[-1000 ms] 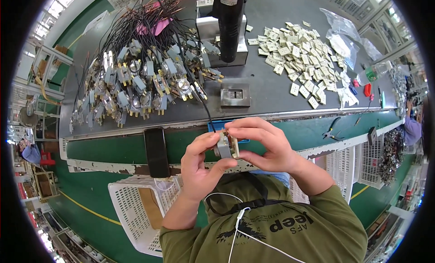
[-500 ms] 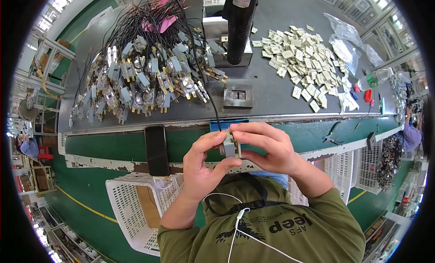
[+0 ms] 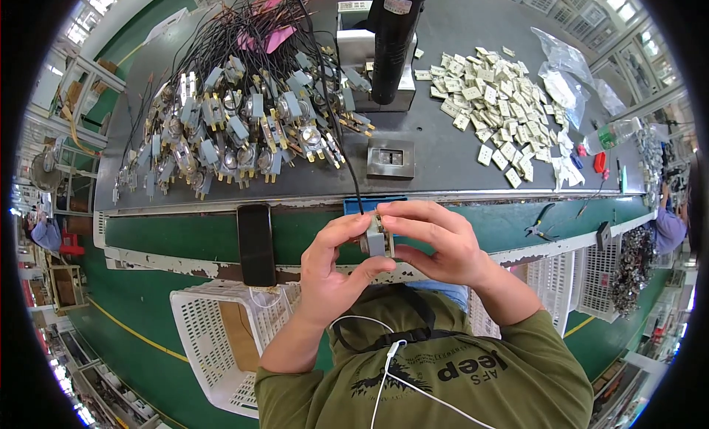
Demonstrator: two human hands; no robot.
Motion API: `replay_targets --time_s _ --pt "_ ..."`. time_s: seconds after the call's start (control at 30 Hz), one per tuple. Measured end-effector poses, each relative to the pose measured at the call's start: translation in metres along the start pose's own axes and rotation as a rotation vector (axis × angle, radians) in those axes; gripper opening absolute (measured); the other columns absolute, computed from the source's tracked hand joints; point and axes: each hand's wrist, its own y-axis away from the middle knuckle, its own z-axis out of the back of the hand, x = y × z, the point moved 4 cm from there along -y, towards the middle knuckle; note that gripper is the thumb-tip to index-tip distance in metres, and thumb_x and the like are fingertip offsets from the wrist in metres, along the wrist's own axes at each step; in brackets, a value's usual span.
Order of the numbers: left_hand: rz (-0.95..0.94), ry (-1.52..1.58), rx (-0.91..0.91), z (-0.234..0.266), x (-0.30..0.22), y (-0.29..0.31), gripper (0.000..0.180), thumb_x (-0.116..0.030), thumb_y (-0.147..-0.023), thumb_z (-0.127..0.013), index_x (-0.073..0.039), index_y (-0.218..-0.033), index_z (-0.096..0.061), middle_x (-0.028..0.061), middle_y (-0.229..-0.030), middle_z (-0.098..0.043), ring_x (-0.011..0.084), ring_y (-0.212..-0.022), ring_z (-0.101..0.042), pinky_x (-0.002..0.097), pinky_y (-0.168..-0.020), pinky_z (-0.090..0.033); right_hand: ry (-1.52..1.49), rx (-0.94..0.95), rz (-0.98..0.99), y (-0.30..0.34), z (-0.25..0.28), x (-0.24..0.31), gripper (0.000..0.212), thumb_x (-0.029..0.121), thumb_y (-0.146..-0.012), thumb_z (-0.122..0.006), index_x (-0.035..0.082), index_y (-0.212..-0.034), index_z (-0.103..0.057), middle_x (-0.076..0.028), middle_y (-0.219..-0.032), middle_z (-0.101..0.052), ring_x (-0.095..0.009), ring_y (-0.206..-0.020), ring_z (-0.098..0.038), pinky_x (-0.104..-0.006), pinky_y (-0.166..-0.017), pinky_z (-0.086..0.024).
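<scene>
Both hands meet in front of my body, just off the bench edge, around a small grey wired part [image 3: 375,244] with metal contacts. My left hand [image 3: 330,265] pinches its left side between thumb and fingers. On the other side, my right hand [image 3: 445,246] presses with its fingertips and thumb along a thin pale piece [image 3: 389,246] against the part; much of both is covered by fingers. A black cable [image 3: 351,170] rises from the part's top toward the bench. Beyond the hands lies a metal block with a slot [image 3: 391,167].
A heap of wired grey parts [image 3: 238,126] fills the bench's left, and small cream plates [image 3: 493,97] lie heaped at right. A black cylindrical tool [image 3: 393,56] stands between. Along the lower ledge are a phone [image 3: 255,244], a blue tray [image 3: 353,206] and pliers [image 3: 541,226]. A white crate [image 3: 193,340] sits below left.
The hands keep the same grip on the part, with barely any finger movement. The whole view has shifted slightly.
</scene>
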Motion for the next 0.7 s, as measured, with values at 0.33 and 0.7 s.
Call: replay_targets --time_s 0.33,0.7 --pt "0.083 0.026 0.036 0.004 0.001 -0.002 0.059 -0.011 -0.071 -0.085 -0.003 -0.121 -0.055 0.0141 -0.118 -0.062 0.0189 -0.103 -0.064 0.0309 -0.086 -0.054 0.060 0.024 0.030 -0.002 -0.003 0.002 0.059 -0.006 -0.063 -0.078 0.003 -0.120 -0.062 -0.019 -0.116 -0.062 -0.033 -0.102 -0.066 -0.0388 -0.082 -0.058" --pt "0.127 0.305 -0.033 0.005 0.009 0.011 0.034 -0.012 -0.099 -0.050 -0.005 -0.130 -0.035 0.0159 -0.110 -0.054 0.0167 -0.080 -0.056 0.0288 -0.073 -0.048 0.084 0.010 0.012 -0.008 -0.011 0.021 0.055 -0.007 -0.072 -0.074 0.010 -0.123 -0.061 -0.018 -0.124 -0.055 -0.028 -0.096 -0.065 -0.0355 -0.079 -0.057"
